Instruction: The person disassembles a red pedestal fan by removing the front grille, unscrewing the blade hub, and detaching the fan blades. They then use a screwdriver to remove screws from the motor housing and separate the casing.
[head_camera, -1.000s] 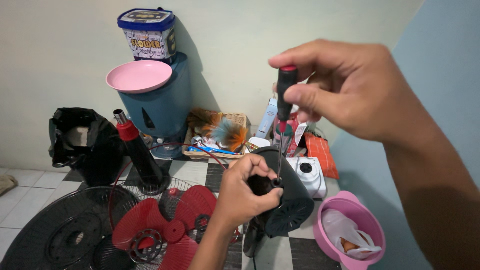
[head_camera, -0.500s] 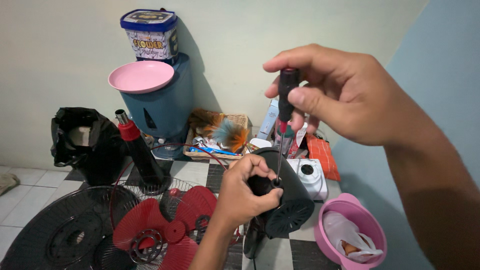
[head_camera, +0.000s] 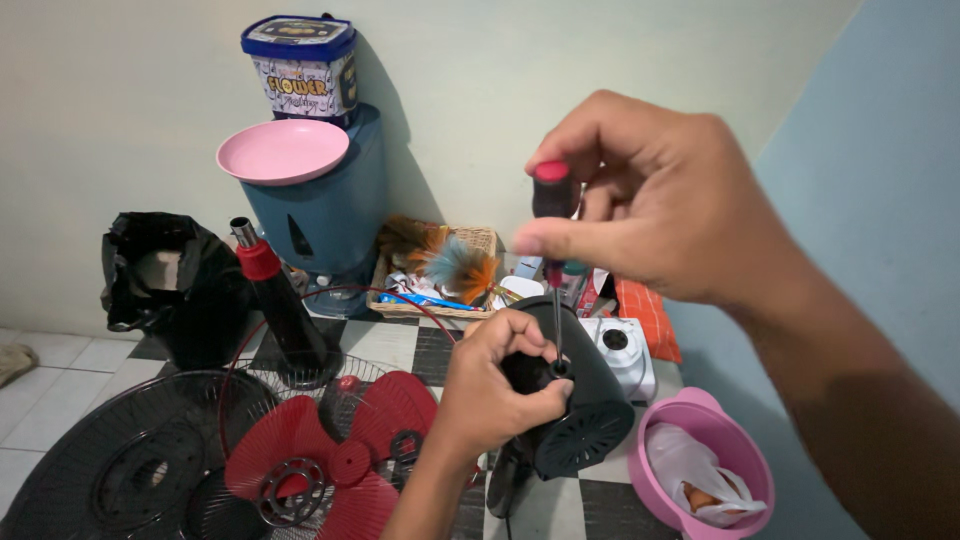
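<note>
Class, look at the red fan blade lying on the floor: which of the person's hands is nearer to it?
Left. The left hand grips the black motor housing just beside the red fan blade; the right hand holds the screwdriver higher up, farther away.

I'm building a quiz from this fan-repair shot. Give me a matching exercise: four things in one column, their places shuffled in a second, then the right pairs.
Things:
1. screwdriver
2. black motor housing
3. red fan blade
4. pink plate

Places:
A. on top of the blue bin
B. on the floor inside the wire guard
C. pinched in the right hand
D. gripped by the left hand

Pairs: 1-C, 2-D, 3-B, 4-A
</note>
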